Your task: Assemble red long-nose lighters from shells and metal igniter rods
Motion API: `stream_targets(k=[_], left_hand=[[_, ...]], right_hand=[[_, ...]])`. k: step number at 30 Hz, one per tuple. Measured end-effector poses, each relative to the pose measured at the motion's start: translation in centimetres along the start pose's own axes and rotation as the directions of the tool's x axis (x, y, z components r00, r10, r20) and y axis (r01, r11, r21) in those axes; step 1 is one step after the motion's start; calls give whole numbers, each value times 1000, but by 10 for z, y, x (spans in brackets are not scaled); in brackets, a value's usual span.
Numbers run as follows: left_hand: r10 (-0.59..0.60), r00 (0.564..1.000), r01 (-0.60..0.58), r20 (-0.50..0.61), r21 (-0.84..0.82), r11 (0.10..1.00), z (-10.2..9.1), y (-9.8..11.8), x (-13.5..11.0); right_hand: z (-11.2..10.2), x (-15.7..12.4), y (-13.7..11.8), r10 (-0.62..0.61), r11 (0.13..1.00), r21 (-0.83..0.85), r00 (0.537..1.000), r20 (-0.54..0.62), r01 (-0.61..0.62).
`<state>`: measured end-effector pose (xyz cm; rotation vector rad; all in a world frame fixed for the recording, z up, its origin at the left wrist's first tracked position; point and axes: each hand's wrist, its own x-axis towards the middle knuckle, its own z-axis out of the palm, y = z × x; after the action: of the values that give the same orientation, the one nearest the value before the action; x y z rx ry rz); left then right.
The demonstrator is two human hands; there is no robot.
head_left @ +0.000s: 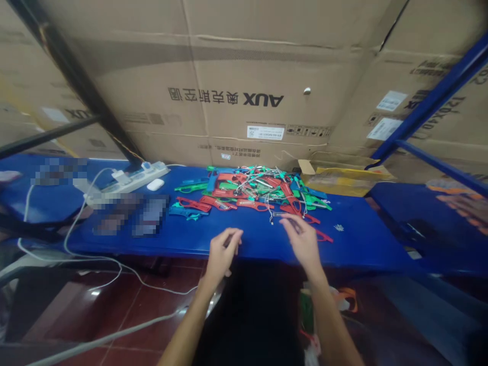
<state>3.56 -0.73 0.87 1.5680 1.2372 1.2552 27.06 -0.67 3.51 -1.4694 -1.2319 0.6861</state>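
My left hand (224, 250) is above the front edge of the blue table, its thumb and fingers pressed together. Whatever may be between them is hidden. My right hand (304, 243) pinches a small wired part (277, 214) at the near side of a heap, with thin white wires beside it. The heap holds red lighter casings (253, 205), green lighter casings (190, 188) and blue lighter casings (179, 209), with loose metal rods and wires tangled on top. One red casing (324, 236) lies just right of my right hand.
An open yellow box (339, 180) stands behind the heap at right. Small metal bits (338, 227) lie on the blue tabletop (366, 239). At left are a power strip (131, 182), a white case (155, 184) and trailing cables. Large cartons (229, 61) wall the back; blue frame posts slant at right.
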Motion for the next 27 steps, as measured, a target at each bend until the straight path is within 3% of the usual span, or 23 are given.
stream_targets(k=[2, 3, 5, 10, 13, 16, 19, 21, 22, 23, 25, 27], left_hand=[[-7, 999, 4, 33, 91, 996, -11, -3, 23], [-15, 999, 10, 42, 121, 993, -16, -6, 31], [-29, 998, 19, 62, 155, 988, -22, -12, 40], [-34, 985, -5, 168, 226, 974, -23, -18, 37], [-33, 983, -14, 182, 254, 967, -22, -18, 34], [5, 983, -51, 184, 245, 968, -21, -20, 33], [52, 979, -93, 199, 205, 974, -21, -23, 32], [57, 978, -91, 198, 166, 982, -21, -25, 31], [52, 980, -80, 193, 143, 986, -21, -25, 31], [45, 981, -69, 191, 119, 991, -20, -25, 31], [47, 975, -64, 216, 72, 995, -20, -23, 29], [80, 952, -104, 295, 65, 993, -21, -18, 27]], right_hand=[[-18, 30, -9, -113, 962, -260, 987, -116, 80], [-25, 48, -13, -112, 893, -447, 987, -113, 50], [-31, 85, -22, -12, 637, -771, 1000, -14, -3], [-6, 153, -31, 115, 491, -871, 991, 67, 1], [6, 172, -38, 165, 440, -898, 982, 87, 6], [-1, 179, -60, 137, 410, -912, 988, 73, 11], [-23, 162, -85, -43, 440, -898, 998, -36, -14], [-34, 129, -88, -270, 661, -750, 941, -203, 28], [-36, 107, -83, -306, 786, -612, 914, -268, 84], [-36, 81, -75, -266, 892, -441, 909, -322, 105], [-27, 28, -50, -5, 999, -44, 924, -382, -12], [-11, -18, -25, 310, 939, 228, 919, -243, -257]])
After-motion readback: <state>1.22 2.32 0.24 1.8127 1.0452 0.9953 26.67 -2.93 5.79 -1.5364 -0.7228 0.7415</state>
